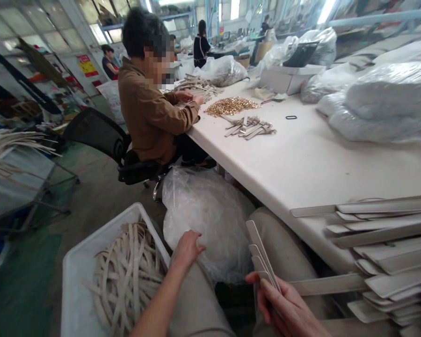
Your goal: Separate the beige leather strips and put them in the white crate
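My right hand (pixel 284 306) at the bottom centre is closed around a small bundle of pale beige straps (pixel 263 255) that stick up and to the left. My left hand (pixel 188 248) reaches forward over my left knee, fingers loosely spread, resting at the edge of a clear plastic bag (pixel 206 220) on the floor. It holds nothing that I can see. A white bin (pixel 91 252) full of tangled beige straps (pixel 126 276) stands just left of that hand.
A white table (pixel 301 159) runs along the right, with stacked straps (pixel 389 252) at its near edge, a heap of gold metal pieces (pixel 230 106) and several filled plastic bags (pixel 386 100). A person in a brown jacket (pixel 150 107) sits at the table on a black chair (pixel 101 135).
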The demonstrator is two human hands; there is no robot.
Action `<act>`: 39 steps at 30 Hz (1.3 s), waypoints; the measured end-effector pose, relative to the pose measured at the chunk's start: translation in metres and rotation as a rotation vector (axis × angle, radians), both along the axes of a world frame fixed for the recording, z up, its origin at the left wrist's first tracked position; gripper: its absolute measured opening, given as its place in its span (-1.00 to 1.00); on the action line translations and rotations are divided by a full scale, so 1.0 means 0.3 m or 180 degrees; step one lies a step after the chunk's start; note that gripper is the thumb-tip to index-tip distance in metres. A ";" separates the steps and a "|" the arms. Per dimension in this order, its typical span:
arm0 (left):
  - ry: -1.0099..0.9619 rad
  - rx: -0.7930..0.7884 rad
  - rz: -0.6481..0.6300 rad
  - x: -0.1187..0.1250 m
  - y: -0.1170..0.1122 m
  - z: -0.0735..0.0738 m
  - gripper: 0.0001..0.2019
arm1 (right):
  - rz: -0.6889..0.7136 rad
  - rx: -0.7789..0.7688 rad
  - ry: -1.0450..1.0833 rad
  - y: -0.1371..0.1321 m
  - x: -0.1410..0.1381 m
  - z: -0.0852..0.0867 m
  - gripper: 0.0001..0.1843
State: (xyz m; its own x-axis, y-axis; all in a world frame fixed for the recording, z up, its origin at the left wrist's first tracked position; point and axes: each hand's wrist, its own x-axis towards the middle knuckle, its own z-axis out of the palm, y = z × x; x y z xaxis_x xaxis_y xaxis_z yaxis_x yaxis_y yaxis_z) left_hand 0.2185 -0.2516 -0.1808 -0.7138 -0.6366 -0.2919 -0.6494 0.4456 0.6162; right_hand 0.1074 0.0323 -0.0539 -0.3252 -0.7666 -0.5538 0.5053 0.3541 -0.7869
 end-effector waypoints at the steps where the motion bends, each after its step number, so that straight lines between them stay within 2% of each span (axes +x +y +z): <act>1: -0.0025 0.0015 -0.0068 -0.037 0.018 -0.010 -0.73 | -0.0012 0.0008 -0.0006 -0.002 0.000 0.003 -0.26; 3: -0.0037 0.0075 -0.0110 -0.075 0.035 -0.013 -0.93 | -0.0025 0.0006 -0.0026 -0.005 0.000 0.008 -0.25; 5: 0.0078 0.0145 -0.0034 -0.076 0.038 0.008 -0.91 | -0.0032 -0.0010 -0.0080 -0.008 -0.002 0.008 -0.24; 8: 0.0440 0.0339 0.0211 -0.023 0.045 0.090 -0.90 | -0.0018 -0.0052 -0.0122 -0.015 -0.008 -0.002 -0.25; 13: 0.0981 0.0977 0.0689 0.144 0.123 0.270 -0.64 | 0.0149 0.0034 0.0049 -0.045 -0.016 -0.016 -0.26; 15: 0.1153 0.1425 0.1008 0.214 0.176 0.318 -0.51 | 0.0229 0.0106 0.0124 -0.072 -0.009 0.001 -0.28; 17: 0.1358 0.1942 0.1357 0.270 0.232 0.348 -0.30 | 0.0311 0.0141 0.0168 -0.112 0.012 0.031 -0.32; 19: 0.1541 0.2245 0.1533 0.304 0.283 0.369 -0.13 | 0.0448 0.0124 0.0181 -0.163 0.046 0.063 -0.37; 21: 0.1629 0.2259 0.1473 0.314 0.321 0.388 -0.08 | 0.0625 0.0068 0.0248 -0.222 0.090 0.085 -0.44; 26: 0.1786 0.2270 0.1336 0.275 0.354 0.445 0.06 | 0.0735 -0.0021 0.0621 -0.362 0.164 0.101 -0.80; 28: 0.1868 0.2375 0.1383 0.263 0.353 0.461 -0.02 | 0.0621 -0.0045 0.0776 -0.403 0.152 0.110 -0.85; 31: 0.1826 0.2732 0.1367 0.267 0.354 0.468 -0.39 | 0.0410 -0.0063 0.1012 -0.444 0.096 0.130 -0.85; 33: 0.1678 0.2888 0.1361 0.276 0.358 0.466 -0.53 | 0.0293 -0.0059 0.1130 -0.460 0.050 0.142 -0.83; 39: 0.1451 0.3112 0.1570 0.292 0.386 0.456 -0.46 | 0.0040 -0.0103 0.1311 -0.470 -0.030 0.139 -0.81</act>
